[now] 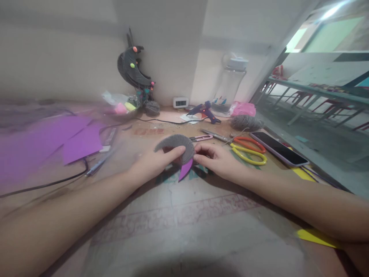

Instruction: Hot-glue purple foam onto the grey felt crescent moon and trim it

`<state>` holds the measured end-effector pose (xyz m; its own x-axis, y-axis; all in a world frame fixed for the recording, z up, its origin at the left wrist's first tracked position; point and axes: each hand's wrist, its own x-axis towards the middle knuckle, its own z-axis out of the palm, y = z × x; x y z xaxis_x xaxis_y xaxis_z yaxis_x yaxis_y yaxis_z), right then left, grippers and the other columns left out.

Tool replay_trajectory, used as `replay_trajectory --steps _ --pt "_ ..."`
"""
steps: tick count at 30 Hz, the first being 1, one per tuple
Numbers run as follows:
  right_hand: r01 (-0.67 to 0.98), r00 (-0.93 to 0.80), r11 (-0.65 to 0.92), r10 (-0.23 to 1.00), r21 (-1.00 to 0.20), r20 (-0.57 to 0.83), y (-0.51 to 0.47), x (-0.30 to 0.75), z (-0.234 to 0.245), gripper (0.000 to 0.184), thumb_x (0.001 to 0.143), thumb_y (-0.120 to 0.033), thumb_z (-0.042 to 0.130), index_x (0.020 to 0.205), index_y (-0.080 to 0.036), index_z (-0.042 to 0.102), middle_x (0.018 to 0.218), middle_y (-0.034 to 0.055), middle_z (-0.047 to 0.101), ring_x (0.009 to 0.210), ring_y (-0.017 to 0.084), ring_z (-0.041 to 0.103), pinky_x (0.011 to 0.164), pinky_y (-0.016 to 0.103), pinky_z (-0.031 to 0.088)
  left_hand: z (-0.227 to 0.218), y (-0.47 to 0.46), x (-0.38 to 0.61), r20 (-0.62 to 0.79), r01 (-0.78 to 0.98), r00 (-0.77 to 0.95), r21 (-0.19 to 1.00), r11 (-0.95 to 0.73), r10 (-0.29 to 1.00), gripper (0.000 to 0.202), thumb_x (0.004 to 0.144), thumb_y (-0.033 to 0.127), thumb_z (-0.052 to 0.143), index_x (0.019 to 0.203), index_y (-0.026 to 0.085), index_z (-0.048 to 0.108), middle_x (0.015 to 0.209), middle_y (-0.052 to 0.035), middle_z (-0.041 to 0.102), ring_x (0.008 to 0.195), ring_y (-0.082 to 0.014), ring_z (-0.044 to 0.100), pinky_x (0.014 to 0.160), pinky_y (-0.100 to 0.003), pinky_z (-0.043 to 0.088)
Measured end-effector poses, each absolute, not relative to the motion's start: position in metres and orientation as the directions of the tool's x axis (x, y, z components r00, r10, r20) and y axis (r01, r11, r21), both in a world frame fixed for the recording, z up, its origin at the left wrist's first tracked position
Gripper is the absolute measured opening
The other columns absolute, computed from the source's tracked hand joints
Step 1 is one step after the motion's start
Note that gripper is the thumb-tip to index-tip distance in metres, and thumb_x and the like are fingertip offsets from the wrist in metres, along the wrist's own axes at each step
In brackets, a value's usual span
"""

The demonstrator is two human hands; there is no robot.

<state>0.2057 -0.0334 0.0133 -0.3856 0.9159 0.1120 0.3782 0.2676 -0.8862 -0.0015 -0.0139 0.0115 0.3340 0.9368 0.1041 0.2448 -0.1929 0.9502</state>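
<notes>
My left hand (165,156) grips a crescent (177,143) wound with grey yarn, its thumb lying across the face. The crescent's lower tip is bare purple card (186,170). My right hand (211,157) is closed, thumb and forefinger pinched together against the crescent's right edge; whatever is between those fingertips is too small to make out. Just behind the hands lies a pink craft knife (201,137). Scissors (249,148) with orange and yellow handles rest to the right of my right hand. Further back is a ball of grey yarn (246,123), a loose strand trailing from it.
Purple sheets (82,142) and a black cable (57,184) lie at left. Along the back are a decorated dark crescent (128,69), a small digital clock (180,102), a glue gun (206,111) and a clear bottle (230,84). A phone (278,148) lies near the right edge.
</notes>
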Motion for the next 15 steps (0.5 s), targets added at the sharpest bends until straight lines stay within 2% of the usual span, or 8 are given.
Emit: replay_trajectory --steps 5,8,12,15 --pt "0.432 -0.387 0.287 0.915 -0.855 0.112 -0.0356 0.2052 0.0159 0.011 0.083 -0.029 0.056 0.082 -0.019 0.057 0.075 0.0003 0.056 0.071 0.014 0.052 0.065 0.028 0.043 0.0120 -0.0151 0.0008 0.143 0.162 0.364 0.964 -0.213 0.920 0.027 0.081 0.041 0.066 0.100 0.022 0.069 0.090 -0.0025 0.073 0.081 -0.0190 0.065 0.076 -0.029 0.050" --pt "0.462 -0.389 0.321 0.911 -0.827 0.136 -0.0382 0.2049 0.0196 0.010 0.085 -0.028 0.054 0.082 -0.019 0.057 0.075 0.0003 0.057 0.070 0.014 0.053 0.064 0.027 0.043 0.0126 -0.0158 0.0000 0.077 0.184 0.353 0.971 -0.150 0.932 0.026 0.081 0.046 0.066 0.091 0.022 0.069 0.086 -0.0023 0.072 0.081 -0.0200 0.065 0.077 -0.031 0.050" --pt "0.445 -0.411 0.407 0.884 -0.798 0.222 -0.0416 0.2056 0.0233 0.013 0.091 -0.027 0.050 0.091 -0.019 0.061 0.091 0.0040 0.066 0.086 0.017 0.060 0.079 0.032 0.048 0.0125 -0.0144 -0.0024 -0.013 0.197 0.318 0.979 -0.053 0.948 0.034 0.081 0.053 0.064 0.084 0.019 0.069 0.082 -0.0038 0.071 0.079 -0.0205 0.064 0.076 -0.032 0.049" --pt "0.396 -0.313 0.392 0.908 -0.830 0.280 -0.0397 0.2087 0.0209 0.020 0.094 -0.033 0.051 0.107 -0.021 0.060 0.104 0.0060 0.067 0.098 0.019 0.062 0.085 0.035 0.049 0.0095 -0.0120 -0.0029 0.000 0.156 0.290 0.987 -0.047 0.957 0.036 0.079 0.054 0.066 0.085 0.019 0.068 0.082 -0.0037 0.069 0.077 -0.0198 0.063 0.074 -0.031 0.049"
